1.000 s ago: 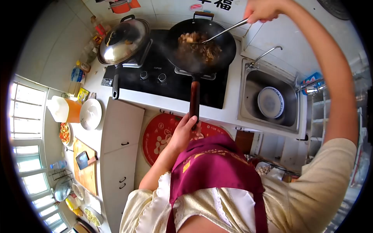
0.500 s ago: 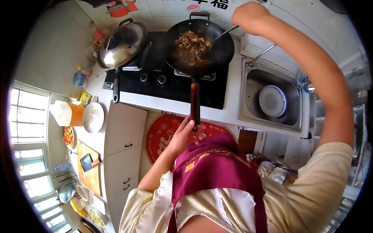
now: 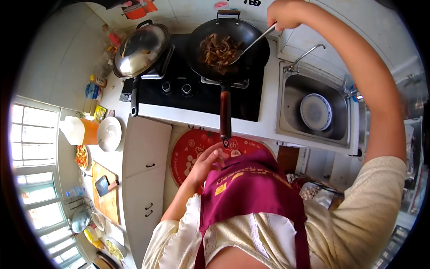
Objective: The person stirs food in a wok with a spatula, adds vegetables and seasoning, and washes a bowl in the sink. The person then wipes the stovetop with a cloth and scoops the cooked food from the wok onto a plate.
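My right hand (image 3: 286, 14) grips the metal handle of a spatula (image 3: 260, 39), above the right rim of a black wok (image 3: 253, 33). The spatula's head is partly hidden among brown cooked strips of food (image 3: 218, 51) in the wok. The wok sits on the right burner, its long wooden handle (image 3: 225, 112) pointing toward my body. Just below the end of that handle is my left hand (image 3: 207, 165), empty, with its fingers apart and in front of the maroon apron (image 3: 251, 193).
A lidded pan (image 3: 142, 49) stands on the left burner of the black stove (image 3: 201, 101). To the right, a bowl (image 3: 315, 112) lies in the sink (image 3: 291, 121). The left counter carries a cleaver (image 3: 105, 185) on a cutting board (image 3: 104, 208), a white bowl (image 3: 109, 134) and an orange-filled jug (image 3: 85, 131).
My left hand has come away from the wok handle and moved down toward my body. My right hand has lowered slightly, and the spatula has shifted in the food.
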